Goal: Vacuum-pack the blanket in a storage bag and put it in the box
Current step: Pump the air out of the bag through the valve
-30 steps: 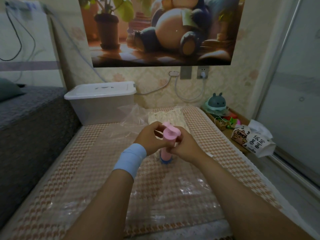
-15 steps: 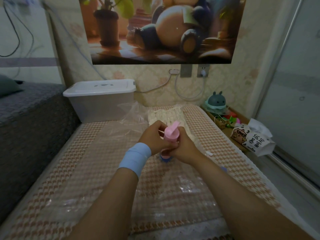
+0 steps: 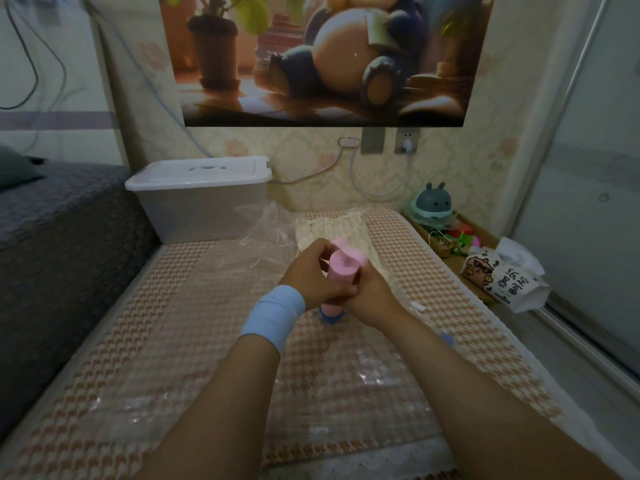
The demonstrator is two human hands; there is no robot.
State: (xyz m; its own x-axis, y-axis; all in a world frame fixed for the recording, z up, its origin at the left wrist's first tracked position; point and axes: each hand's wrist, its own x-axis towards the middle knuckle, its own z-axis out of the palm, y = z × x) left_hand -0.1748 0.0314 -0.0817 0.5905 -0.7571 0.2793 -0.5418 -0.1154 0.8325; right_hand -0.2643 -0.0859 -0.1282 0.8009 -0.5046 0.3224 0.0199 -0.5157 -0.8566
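Note:
A pink hand pump (image 3: 343,270) stands upright on the blue valve (image 3: 331,316) of a clear storage bag (image 3: 214,368) spread flat over the checked mat. My left hand (image 3: 311,275), with a blue wristband, grips the pump's barrel from the left. My right hand (image 3: 369,294) grips the barrel from the right. A cream blanket (image 3: 332,230) lies inside the bag's far end, just beyond the pump. The white lidded storage box (image 3: 201,202) stands shut at the far left of the mat.
A grey bed (image 3: 59,244) runs along the left. Right of the mat are a teal toy (image 3: 431,204), small items and a tissue pack (image 3: 502,278). A glass door (image 3: 588,202) stands at the right. Cables hang from wall sockets (image 3: 407,142).
The pump's pink handle has gone down from its raised position, then risen slightly. Both hands stayed around the barrel. The view shifted a little downward.

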